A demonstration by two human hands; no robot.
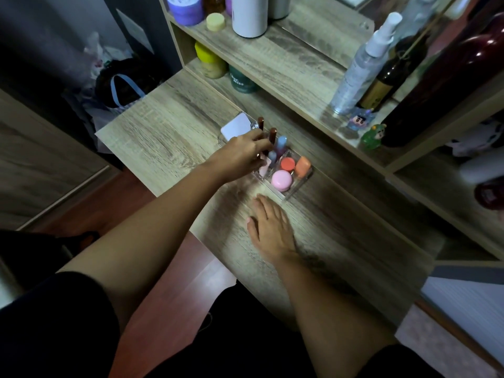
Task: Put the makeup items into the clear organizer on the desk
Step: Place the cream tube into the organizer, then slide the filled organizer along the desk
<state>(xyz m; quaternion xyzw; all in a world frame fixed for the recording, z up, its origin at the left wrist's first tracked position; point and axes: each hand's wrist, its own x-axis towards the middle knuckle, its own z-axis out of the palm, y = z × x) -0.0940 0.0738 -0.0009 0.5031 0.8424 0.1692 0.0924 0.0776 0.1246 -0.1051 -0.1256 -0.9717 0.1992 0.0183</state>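
The clear organizer [293,190] stands on the wooden desk [163,132]. It holds a pink round compact [281,180], an orange-red jar [288,163], an orange tube [302,166], a blue-capped tube [281,144] and two brown-capped sticks [273,133]. My left hand [240,155] reaches over the organizer's left compartments, its fingers pinched on a thin item beside the nearer brown stick; what it grips is partly hidden. My right hand [268,227] lies flat on the desk just in front of the organizer, fingers apart and holding nothing.
A white card-like item [236,126] lies behind the organizer. The raised shelf [286,64] carries a spray bottle [360,69], a dark bottle [387,80], small figurines [372,136], a white cylinder [249,15] and jars. A bag [120,88] sits on the floor at the desk's left.
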